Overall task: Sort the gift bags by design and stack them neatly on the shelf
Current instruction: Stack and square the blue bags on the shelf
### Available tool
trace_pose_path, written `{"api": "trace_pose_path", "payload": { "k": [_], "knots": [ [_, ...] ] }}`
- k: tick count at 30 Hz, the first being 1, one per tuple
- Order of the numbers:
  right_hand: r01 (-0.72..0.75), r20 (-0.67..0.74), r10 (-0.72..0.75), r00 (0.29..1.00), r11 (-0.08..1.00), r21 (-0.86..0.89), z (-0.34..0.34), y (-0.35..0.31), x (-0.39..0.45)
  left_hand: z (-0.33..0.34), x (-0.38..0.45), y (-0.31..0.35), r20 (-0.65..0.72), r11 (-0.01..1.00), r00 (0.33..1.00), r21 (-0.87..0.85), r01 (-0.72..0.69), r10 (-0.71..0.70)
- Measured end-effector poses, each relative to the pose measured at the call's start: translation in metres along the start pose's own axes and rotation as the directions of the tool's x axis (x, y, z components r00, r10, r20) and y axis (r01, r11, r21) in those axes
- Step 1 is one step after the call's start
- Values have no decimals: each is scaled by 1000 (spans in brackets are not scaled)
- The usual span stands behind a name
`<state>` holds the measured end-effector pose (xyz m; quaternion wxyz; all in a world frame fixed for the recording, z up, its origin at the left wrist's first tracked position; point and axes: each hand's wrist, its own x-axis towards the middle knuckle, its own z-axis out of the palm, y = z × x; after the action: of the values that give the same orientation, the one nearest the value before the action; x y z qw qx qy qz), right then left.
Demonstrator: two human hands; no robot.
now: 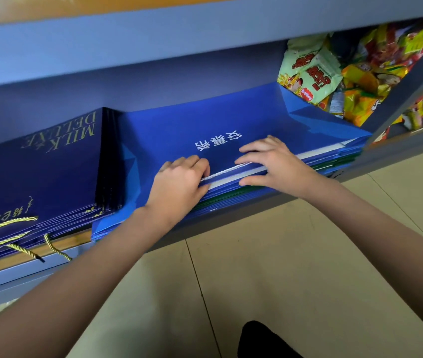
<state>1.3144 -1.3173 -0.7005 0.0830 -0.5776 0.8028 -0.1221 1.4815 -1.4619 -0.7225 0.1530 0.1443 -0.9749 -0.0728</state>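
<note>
A bright blue gift bag [205, 125] with white characters lies flat on top of a stack of like bags on the grey shelf [257, 208]. My left hand [179, 182] has its fingers curled over the bag's front edge, at the left end of its white cord handle [227, 171]. My right hand [270, 161] grips the same edge, fingers flat on top and thumb underneath. To the left lies a stack of dark navy bags [50, 164] with gold lettering and yellow cord handles.
Snack packets [334, 73] are piled at the back right of the shelf, beside the blue stack. A grey shelf board [153, 34] runs overhead. Beige floor tiles [282, 267] lie below the shelf, with a dark shape at the bottom edge.
</note>
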Motion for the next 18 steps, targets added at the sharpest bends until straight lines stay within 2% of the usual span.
{"api": "trace_pose_path", "payload": {
  "k": [2,4,6,8,10,13,15,18],
  "knots": [
    [42,-45,-45,998,997,-63,-3,1,3,5,6,6,-23,996,999,83,36,-34],
    [82,-64,-90,994,990,-110,-1,2,3,8,8,7,-37,995,999,103,7,-3],
    [88,-40,-92,995,992,-85,5,4,-1,13,6,0,-20,997,997,-17,-81,81],
    [51,-2,-51,999,999,15,10,7,-11,13,-1,-9,25,976,983,-120,-180,184],
    [33,25,-35,999,998,58,17,14,-23,13,-12,-18,92,962,963,-132,-239,252],
    [72,32,-69,997,994,-83,33,24,-40,23,-32,-27,32,953,953,-47,-299,300],
    [21,-31,-26,999,989,-145,37,31,-49,31,-43,-25,1,954,954,-15,-299,299],
    [-170,-109,156,982,977,-129,31,51,-59,36,-50,-23,-12,955,955,27,-295,295]
  ]
}}
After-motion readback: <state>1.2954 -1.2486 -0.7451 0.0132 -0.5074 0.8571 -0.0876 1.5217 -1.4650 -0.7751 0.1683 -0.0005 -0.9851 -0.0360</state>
